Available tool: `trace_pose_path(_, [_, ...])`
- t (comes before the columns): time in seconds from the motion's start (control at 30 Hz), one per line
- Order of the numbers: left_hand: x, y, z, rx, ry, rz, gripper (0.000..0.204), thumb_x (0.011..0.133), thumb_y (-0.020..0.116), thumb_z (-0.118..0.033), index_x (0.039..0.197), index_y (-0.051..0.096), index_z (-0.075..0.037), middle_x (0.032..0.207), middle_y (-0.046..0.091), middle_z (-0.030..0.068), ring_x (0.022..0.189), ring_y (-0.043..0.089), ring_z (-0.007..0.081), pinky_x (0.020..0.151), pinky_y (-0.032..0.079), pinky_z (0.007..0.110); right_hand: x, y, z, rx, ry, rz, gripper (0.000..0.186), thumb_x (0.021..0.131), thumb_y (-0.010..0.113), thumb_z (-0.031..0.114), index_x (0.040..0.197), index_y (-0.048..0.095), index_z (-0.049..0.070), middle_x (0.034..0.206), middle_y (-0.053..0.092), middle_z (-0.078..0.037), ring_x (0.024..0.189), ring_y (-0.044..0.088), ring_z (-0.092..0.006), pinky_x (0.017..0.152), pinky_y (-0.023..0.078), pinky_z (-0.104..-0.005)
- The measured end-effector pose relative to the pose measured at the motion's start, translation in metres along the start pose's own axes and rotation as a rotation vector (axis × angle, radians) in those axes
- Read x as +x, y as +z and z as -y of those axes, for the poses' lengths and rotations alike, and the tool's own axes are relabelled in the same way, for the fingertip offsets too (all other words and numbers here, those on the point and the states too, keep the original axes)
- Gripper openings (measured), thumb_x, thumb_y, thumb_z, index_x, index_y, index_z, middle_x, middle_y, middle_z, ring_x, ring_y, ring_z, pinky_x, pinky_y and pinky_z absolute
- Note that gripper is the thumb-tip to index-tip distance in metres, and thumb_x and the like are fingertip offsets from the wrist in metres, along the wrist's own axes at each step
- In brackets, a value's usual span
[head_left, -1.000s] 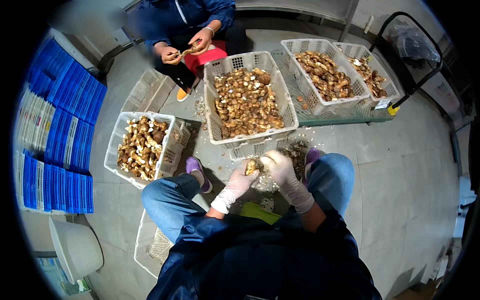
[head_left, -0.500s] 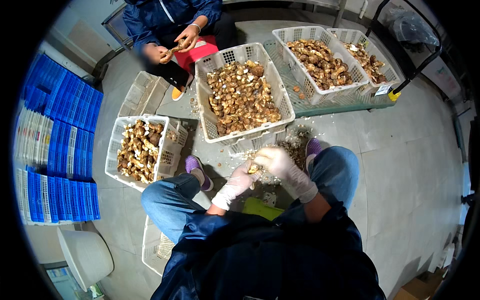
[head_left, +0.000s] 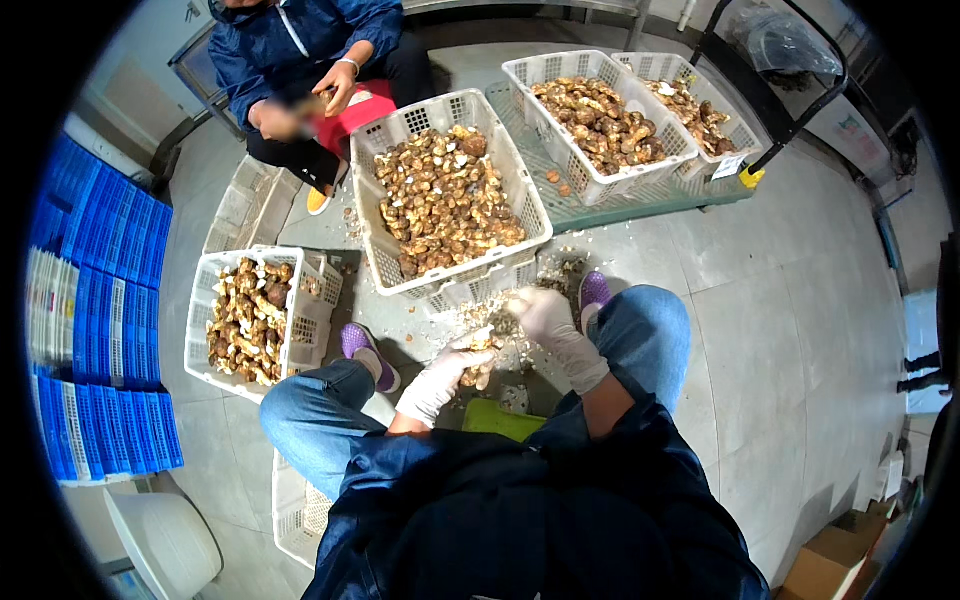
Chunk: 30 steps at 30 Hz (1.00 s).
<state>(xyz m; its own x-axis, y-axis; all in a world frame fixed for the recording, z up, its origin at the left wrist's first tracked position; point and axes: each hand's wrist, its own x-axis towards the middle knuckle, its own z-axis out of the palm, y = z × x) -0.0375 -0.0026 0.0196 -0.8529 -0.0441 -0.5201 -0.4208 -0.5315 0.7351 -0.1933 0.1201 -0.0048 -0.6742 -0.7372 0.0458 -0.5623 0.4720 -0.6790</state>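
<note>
By the left grip [head_left: 440, 382], gloved, a brown-and-white mushroom [head_left: 484, 341] was grasped; it was held between the person's knees, above the floor. The right grip [head_left: 548, 318], also gloved, was placed just beside it with the fingers bent inward. (Whether a blade or scraper was held there could not be told, the fingertips being turned away.)

The step in hand was judged to be the cleaning or trimming of this one mushroom, since pale scraps [head_left: 468, 318] were strewn on the floor beneath. For the next move, a steady left hold would be called for, with the right fingers brought back onto the mushroom's surface.

Farther out, a large crate [head_left: 466, 265] filled with mushrooms was noted directly ahead. A smaller crate [head_left: 306, 325], also loaded, was seen near the left knee. Two more filled crates were carried on a green platform [head_left: 575, 214] at right. Opposite, a small item was handled by a co-worker [head_left: 338, 84].
</note>
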Motion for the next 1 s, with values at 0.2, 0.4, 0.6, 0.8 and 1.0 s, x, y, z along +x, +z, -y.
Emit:
trace_pose_path(0.2, [0.002,0.01,0.0,-0.27,-0.11,-0.083,0.033,0.083,0.054,-0.008,0.115,0.047,-0.004,0.089,0.057,0.0069,0.071,0.057,0.0147,0.06,0.047,0.025,0.001,-0.012,-0.001,-0.082,-0.859,-0.274,0.014,0.068,0.057,0.016,0.081,0.06,0.012,0.077,0.058,-0.005,0.069,0.059,-0.021,0.057,0.048,-0.0314])
trace_pose_path(0.4, [0.001,0.033,-0.012,-0.18,0.11,-0.154,0.029,0.084,0.05,-0.005,0.112,0.049,-0.002,0.096,0.059,0.0083,0.082,0.059,0.0171,0.068,0.048,0.026,0.002,0.007,-0.007,-0.042,-0.646,-0.131,0.006,0.071,0.054,0.01,0.075,0.059,0.012,0.084,0.059,-0.005,0.073,0.059,-0.0209,0.058,0.048,-0.0283])
trace_pose_path(0.6, [0.012,0.002,0.003,0.088,0.222,-0.216,0.03,0.087,0.052,-0.011,0.115,0.049,-0.001,0.097,0.061,0.0059,0.083,0.058,0.0134,0.074,0.045,0.024,0.0,-0.025,0.01,0.41,-0.096,-0.067,0.018,0.081,0.054,0.019,0.085,0.059,0.003,0.081,0.059,-0.013,0.075,0.058,-0.0269,0.065,0.046,-0.0329])
trace_pose_path(0.8, [0.012,-0.004,0.011,0.083,0.22,-0.079,0.022,0.088,0.048,-0.008,0.109,0.05,-0.003,0.084,0.061,0.0064,0.066,0.057,0.0121,0.054,0.042,0.02,-0.003,-0.004,0.028,0.506,-0.031,0.101,0.019,0.08,0.056,0.022,0.08,0.06,0.003,0.078,0.059,-0.015,0.072,0.057,-0.0232,0.066,0.045,-0.032])
trace_pose_path(1.0, [0.009,-0.004,0.005,-0.04,0.07,-0.056,0.023,0.086,0.049,-0.007,0.108,0.048,-0.003,0.082,0.061,0.0086,0.058,0.056,0.0138,0.047,0.04,0.02,-0.002,0.007,0.026,0.459,-0.156,0.008,0.018,0.078,0.059,0.022,0.075,0.06,0.004,0.068,0.058,-0.012,0.063,0.057,-0.0251,0.057,0.046,-0.0327])
